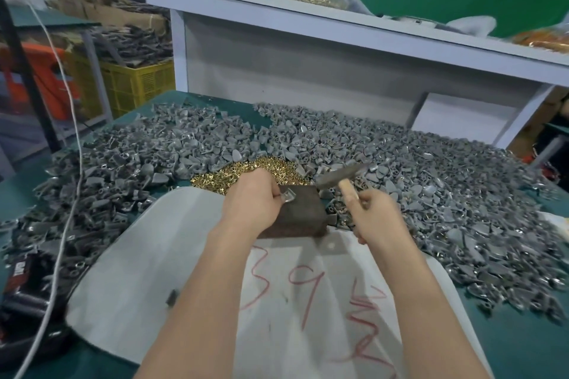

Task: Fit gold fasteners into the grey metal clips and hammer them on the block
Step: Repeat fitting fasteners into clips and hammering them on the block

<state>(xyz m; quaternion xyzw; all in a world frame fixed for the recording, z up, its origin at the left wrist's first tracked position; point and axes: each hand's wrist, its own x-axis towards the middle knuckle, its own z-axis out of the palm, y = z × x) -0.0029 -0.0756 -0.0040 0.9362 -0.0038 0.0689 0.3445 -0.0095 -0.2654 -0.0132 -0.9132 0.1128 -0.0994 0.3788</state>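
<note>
Strike pending: the left hand point(251, 198) pinches a small grey metal clip point(288, 196) on top of the dark brown rectangular block point(295, 218).
Right of the block, the right hand point(380, 214) has its fingers point(368, 198) wrapped round a wooden-handled hammer point(347, 191), whose blurred head is raised over the block's far right corner. Judged risk: the left fingers lie touching the clip, so an off-centre blow could strike them or kick the clip off the block. Whether a fastener is seated cannot be told. The heap of small gold fasteners point(246, 171) lies just behind the block.
</note>
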